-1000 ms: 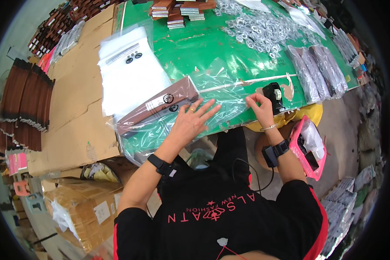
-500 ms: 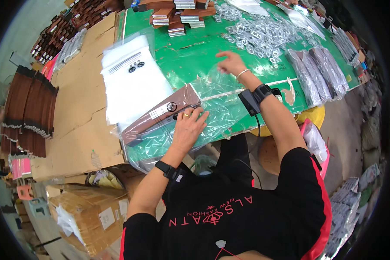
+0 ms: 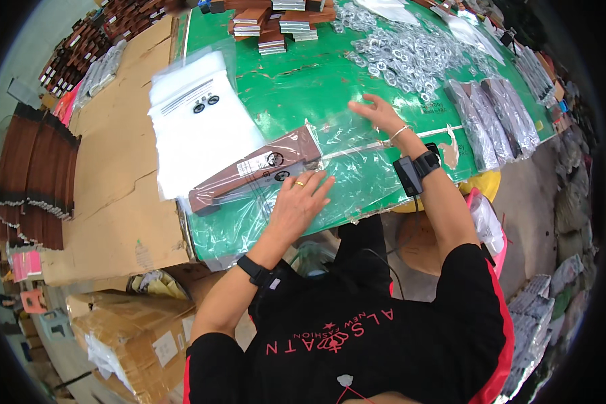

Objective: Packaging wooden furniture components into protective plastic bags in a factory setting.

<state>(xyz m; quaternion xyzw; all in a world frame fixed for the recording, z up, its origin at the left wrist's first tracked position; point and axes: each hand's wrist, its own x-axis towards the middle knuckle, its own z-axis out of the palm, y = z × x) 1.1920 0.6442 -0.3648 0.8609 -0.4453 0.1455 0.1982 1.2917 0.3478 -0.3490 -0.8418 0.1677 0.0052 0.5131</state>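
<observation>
A reddish-brown wooden piece [image 3: 249, 170], tapered and curved at its left end, lies inside a clear plastic bag [image 3: 353, 151] at the green table's near edge. My left hand [image 3: 299, 205] lies over the near side of the bag, just below the wooden piece, fingers stretched and somewhat spread. Beyond the bag's right end is my right hand [image 3: 382, 116], with its fingers apart and nothing visible in them; whether it touches the film I cannot tell. Left of the wooden piece sits a stack of white plastic bags [image 3: 202, 128], partly under the bagged piece.
Stacked wooden pieces [image 3: 273, 34] and a heap of small clear packets with rings [image 3: 411, 57] lie at the back. Wrapped brown pieces [image 3: 491, 121] rest at right. Cardboard [image 3: 108, 168] covers the left side, with dark brown strips [image 3: 34, 172] beyond and a carton [image 3: 135, 337] below.
My right hand has moved right and slightly nearer, its fingers still apart. My left hand has shifted a little right and down, and the bagged wooden piece lies flatter.
</observation>
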